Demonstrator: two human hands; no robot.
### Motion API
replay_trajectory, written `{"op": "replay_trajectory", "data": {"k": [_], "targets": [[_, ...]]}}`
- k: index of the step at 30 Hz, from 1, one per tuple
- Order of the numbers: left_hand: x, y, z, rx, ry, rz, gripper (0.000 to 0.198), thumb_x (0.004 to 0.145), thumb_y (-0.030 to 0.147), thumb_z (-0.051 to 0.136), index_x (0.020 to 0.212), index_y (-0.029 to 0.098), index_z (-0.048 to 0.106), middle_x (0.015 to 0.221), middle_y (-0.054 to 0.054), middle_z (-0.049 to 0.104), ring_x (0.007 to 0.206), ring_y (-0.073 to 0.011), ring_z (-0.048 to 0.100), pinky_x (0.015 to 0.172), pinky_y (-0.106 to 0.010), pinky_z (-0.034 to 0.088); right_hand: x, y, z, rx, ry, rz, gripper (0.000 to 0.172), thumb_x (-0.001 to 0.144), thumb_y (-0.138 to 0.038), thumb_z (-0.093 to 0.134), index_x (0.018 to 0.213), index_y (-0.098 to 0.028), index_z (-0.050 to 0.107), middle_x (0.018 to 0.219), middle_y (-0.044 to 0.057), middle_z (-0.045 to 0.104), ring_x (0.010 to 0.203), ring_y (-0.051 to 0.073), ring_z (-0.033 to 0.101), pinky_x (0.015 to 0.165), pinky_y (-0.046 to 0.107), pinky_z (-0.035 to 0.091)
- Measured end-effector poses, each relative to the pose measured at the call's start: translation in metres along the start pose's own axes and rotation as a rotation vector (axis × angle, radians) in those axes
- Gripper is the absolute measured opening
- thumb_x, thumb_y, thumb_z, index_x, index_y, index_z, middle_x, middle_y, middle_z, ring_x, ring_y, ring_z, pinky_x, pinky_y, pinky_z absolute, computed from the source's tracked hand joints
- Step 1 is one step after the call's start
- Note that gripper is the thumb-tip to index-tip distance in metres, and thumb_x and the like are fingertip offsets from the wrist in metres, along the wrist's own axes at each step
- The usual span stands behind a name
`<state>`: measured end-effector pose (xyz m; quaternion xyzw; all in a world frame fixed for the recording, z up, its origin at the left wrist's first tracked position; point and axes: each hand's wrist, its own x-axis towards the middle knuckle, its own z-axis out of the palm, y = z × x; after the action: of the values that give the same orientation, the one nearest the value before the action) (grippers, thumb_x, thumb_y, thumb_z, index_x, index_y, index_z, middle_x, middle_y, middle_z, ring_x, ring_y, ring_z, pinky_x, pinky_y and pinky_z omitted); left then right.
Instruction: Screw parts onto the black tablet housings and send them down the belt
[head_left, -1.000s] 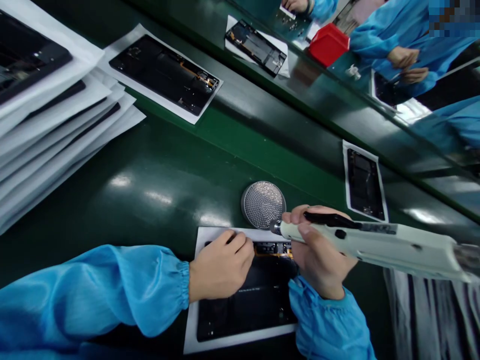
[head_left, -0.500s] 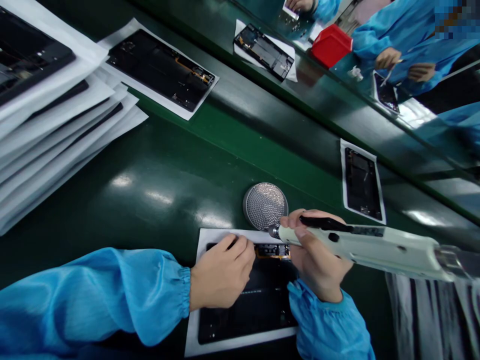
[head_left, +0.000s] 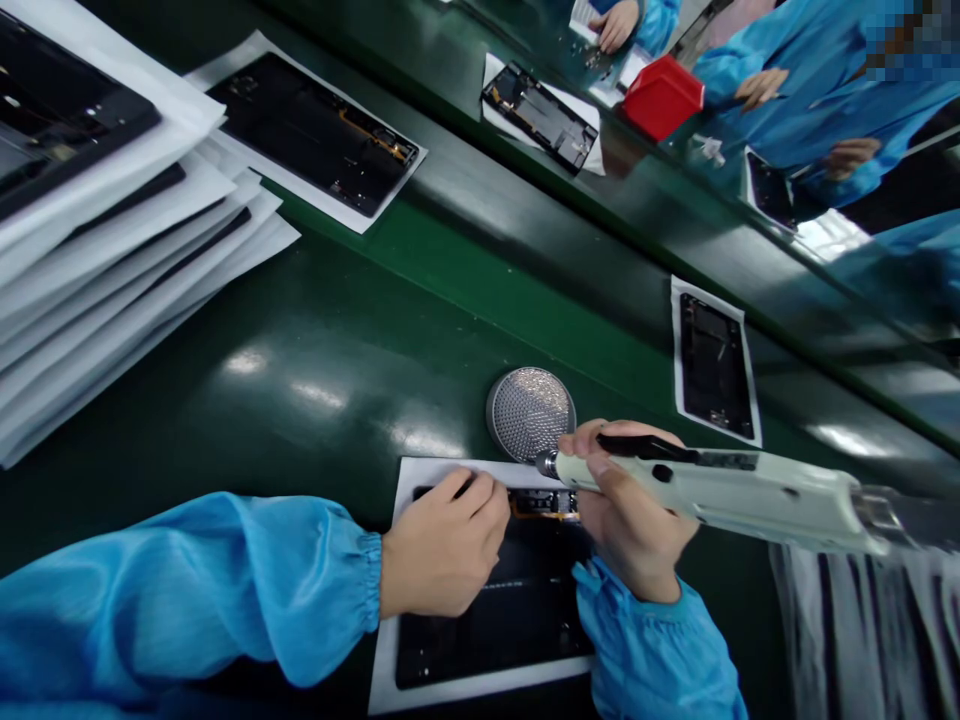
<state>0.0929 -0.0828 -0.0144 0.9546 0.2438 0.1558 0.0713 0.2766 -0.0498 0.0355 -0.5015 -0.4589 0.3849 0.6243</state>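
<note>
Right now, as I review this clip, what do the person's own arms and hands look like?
The left sleeve and right sleeve are loose, glossy bright-blue fabric, gathered into elasticated cuffs. The left hand and right hand are bare, with no gloves.

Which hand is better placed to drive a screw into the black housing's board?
Right, probably: the right hand holds the electric screwdriver, its tip near the circuit board, while the left hand rests on the black housing.
</note>
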Motion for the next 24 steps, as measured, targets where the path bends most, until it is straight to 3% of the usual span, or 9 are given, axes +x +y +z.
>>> {"op": "replay_trajectory", "data": {"k": [6, 14, 24], "targets": [[-0.001, 0.0, 0.003, -0.013, 0.03, 0.011, 0.046, 0.096, 0.029, 0.047, 0.127, -0.002, 0.061, 0.126, -0.023, 0.06, 0.111, -0.0363, 0.056, 0.095, -0.05, 0.04, -0.002, -0.024, 0.0, 0.056, -0.044, -0.102, 0.026, 0.076, -0.008, 0.065, 0.098, -0.022, 0.071, 0.076, 0.001, 0.058, 0.072, 0.017, 0.056, 0.064, 0.035, 0.05], [-0.002, 0.003, 0.005, -0.014, 0.064, -0.051, 0.05, 0.093, 0.033, 0.05, 0.126, -0.003, 0.061, 0.128, -0.028, 0.059, 0.117, -0.0403, 0.056, 0.102, -0.051, 0.039, -0.023, -0.015, -0.004, 0.017, -0.315, 0.029, 0.027, 0.083, -0.007, 0.063, 0.106, -0.021, 0.067, 0.085, 0.004, 0.06, 0.082, 0.021, 0.059, 0.076, 0.045, 0.051], [-0.001, 0.003, 0.004, -0.016, 0.073, -0.038, 0.047, 0.094, 0.032, 0.049, 0.122, -0.002, 0.063, 0.126, -0.029, 0.06, 0.116, -0.0402, 0.058, 0.1, -0.052, 0.041, -0.024, -0.012, -0.003, -0.018, -0.331, 0.032, 0.024, 0.086, -0.01, 0.062, 0.106, -0.021, 0.067, 0.087, 0.004, 0.061, 0.084, 0.023, 0.061, 0.077, 0.045, 0.05]]}}
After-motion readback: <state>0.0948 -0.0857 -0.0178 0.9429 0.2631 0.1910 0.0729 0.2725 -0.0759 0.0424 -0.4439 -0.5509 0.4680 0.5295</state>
